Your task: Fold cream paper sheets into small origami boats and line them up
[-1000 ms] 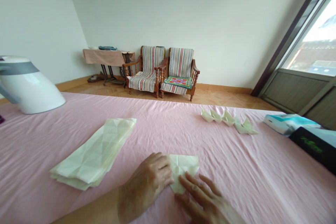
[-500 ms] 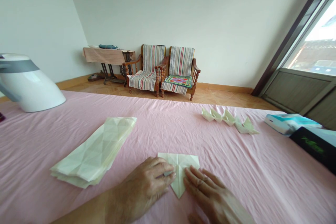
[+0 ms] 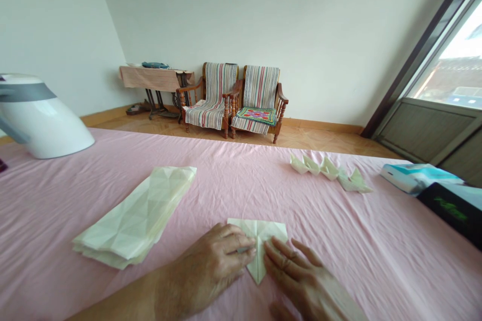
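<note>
A pale folded paper [image 3: 258,261] lies on the pink cloth, its broad flat edge away from me and its point toward me. A straight crease runs down its middle. My left hand [image 3: 216,266] rests on its left side, fingers bent a little and the tips near the crease. Something small and grey shows between those fingers; I cannot make it out. On the right side of the paper my right hand [image 3: 301,276] lies flat with fingers stretched out. Left of the hands is a stack of creased pale paper sheets [image 3: 135,215].
Several folded paper pieces [image 3: 329,168] stand in a row at the back right. Beyond them are a blue-and-white pack [image 3: 417,175] and a black box [image 3: 448,210]. A white jug [image 3: 56,125] stands at the left on the pink cloth [image 3: 233,175]. Two wooden chairs [image 3: 259,98] are by the wall.
My left hand's fingertips have slid slightly to the right, closer to the centre crease. My right hand stays on the paper, its index finger slightly more apart.
</note>
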The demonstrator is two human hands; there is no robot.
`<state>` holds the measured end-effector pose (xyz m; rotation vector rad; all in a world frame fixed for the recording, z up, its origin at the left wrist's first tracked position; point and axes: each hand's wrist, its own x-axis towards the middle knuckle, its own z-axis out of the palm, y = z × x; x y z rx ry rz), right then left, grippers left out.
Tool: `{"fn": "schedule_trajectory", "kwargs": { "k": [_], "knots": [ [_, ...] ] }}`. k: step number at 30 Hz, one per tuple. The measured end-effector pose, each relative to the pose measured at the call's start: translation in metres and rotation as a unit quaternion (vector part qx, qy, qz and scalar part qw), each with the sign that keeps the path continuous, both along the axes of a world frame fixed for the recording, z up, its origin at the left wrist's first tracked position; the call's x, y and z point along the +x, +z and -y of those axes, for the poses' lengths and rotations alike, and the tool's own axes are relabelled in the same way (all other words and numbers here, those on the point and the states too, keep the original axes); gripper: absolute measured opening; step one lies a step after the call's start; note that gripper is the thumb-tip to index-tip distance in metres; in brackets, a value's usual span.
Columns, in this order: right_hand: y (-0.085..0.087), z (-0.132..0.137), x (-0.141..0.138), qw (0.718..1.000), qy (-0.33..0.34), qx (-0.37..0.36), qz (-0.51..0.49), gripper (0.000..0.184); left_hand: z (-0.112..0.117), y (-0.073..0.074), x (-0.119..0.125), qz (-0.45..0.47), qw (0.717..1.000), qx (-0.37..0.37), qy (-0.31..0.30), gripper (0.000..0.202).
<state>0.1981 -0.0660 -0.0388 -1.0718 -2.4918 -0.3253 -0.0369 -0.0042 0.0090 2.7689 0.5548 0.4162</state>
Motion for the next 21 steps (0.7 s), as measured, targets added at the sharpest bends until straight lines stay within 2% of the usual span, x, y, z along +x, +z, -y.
{"fn": "schedule_trajectory", "kwargs": {
  "k": [1,4,7,12,15,19,21],
  "knots": [
    [-0.007,-0.001,-0.001,1.000,-0.010,0.015,-0.024,0.045,0.000,0.000,0.000,0.003,1.000,-0.001,0.000,0.032],
    [-0.022,-0.002,-0.005,0.999,-0.021,-0.001,-0.028,0.048,0.002,-0.002,0.001,0.008,1.000,0.001,0.015,0.032],
    [-0.024,-0.001,-0.008,0.999,-0.025,-0.003,-0.033,0.045,0.004,-0.004,0.001,0.001,1.000,0.006,0.026,0.034],
    [-0.012,0.001,-0.012,0.999,-0.027,-0.002,-0.043,0.047,0.003,-0.004,0.001,0.010,1.000,0.010,0.007,0.033],
    [0.003,0.003,-0.013,0.996,-0.010,-0.001,-0.088,0.030,0.003,-0.002,0.001,0.003,1.000,0.020,-0.002,0.034],
    [0.020,0.008,-0.018,0.990,-0.012,-0.091,-0.105,0.025,0.002,0.000,0.000,-0.020,1.000,0.023,0.000,0.029],
    [0.022,0.009,-0.021,0.992,-0.012,-0.072,-0.101,0.028,0.001,0.001,0.000,-0.025,1.000,0.018,0.000,0.028]
  ]
}}
